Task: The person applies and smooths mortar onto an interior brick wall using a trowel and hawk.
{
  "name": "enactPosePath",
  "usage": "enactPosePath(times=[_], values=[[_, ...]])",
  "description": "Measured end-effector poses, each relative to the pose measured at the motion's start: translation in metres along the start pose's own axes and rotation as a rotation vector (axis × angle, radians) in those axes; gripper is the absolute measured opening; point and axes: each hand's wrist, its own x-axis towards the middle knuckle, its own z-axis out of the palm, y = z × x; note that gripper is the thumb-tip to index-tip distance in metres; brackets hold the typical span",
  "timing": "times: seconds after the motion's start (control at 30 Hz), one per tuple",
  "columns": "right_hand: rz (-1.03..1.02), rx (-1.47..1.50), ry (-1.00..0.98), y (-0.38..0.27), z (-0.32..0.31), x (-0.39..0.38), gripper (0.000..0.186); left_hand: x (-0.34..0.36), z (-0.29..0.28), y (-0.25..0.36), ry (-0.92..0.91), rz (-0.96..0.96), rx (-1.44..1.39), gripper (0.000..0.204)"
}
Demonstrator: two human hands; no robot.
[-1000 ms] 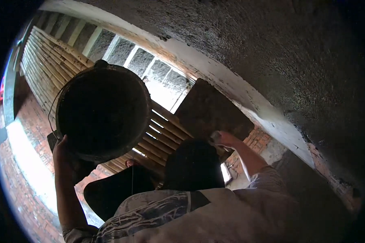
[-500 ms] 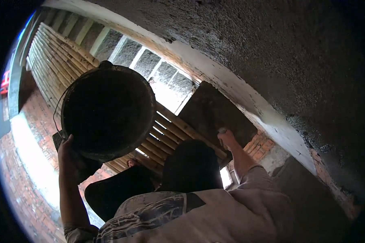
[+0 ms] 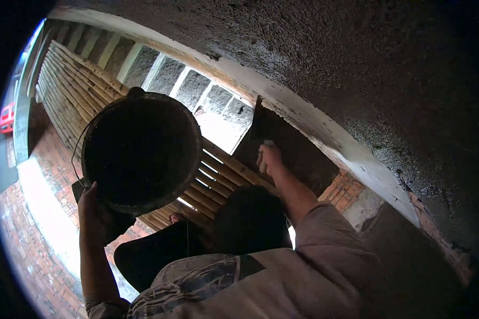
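Observation:
A dark round bucket (image 3: 141, 150) with a thin wire handle fills the middle left. Its inside is too dark to make out. My left hand (image 3: 88, 199) is closed at the bucket's near left side, thumb by the rim where the handle comes down. A dark flat piece (image 3: 114, 226) shows under the bucket beside this hand; whether I grip it too is unclear. My right hand (image 3: 269, 158) is closed round the pale handle of a trowel (image 3: 269, 143). Its blade blends into a dark board (image 3: 308, 162) beneath it.
Bamboo poles (image 3: 74, 90) lie side by side as a platform running to the far left. A rough grey wall (image 3: 367, 69) slants across the upper right, above a pale ledge (image 3: 282, 90). Brickwork (image 3: 53, 170) lies below at left.
My right hand, with the trowel handle, has moved left and away from me across the dark board. My left hand and the bucket have barely shifted.

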Motion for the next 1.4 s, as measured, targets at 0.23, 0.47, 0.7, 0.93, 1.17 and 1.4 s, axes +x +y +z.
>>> enactPosePath(times=[0.23, 0.47, 0.7, 0.93, 1.17, 1.4], values=[[-0.097, -0.094, 0.042, 0.055, -0.009, -0.035, 0.016, -0.017, 0.015, 0.020, -0.055, -0.049, -0.084, 0.033], [-0.178, -0.185, 0.102, 0.068, -0.018, -0.026, 0.020, 0.014, -0.012, 0.005, 0.042, -0.035, 0.002, 0.033], [-0.228, -0.381, 0.111, 0.074, -0.023, -0.027, 0.027, 0.010, 0.000, 0.006, 0.091, -0.033, 0.049, 0.034], [-0.254, -0.760, 0.062, 0.081, -0.066, -0.040, 0.035, 0.028, -0.027, -0.021, 0.014, 0.047, 0.000, 0.038], [-0.264, -1.058, 0.138, 0.070, -0.091, -0.023, 0.029, -0.009, 0.011, 0.014, 0.036, 0.002, -0.041, 0.033], [-0.349, -1.108, 0.282, 0.063, -0.103, -0.006, 0.024, 0.024, -0.020, -0.015, -0.058, -0.002, -0.067, 0.033]])
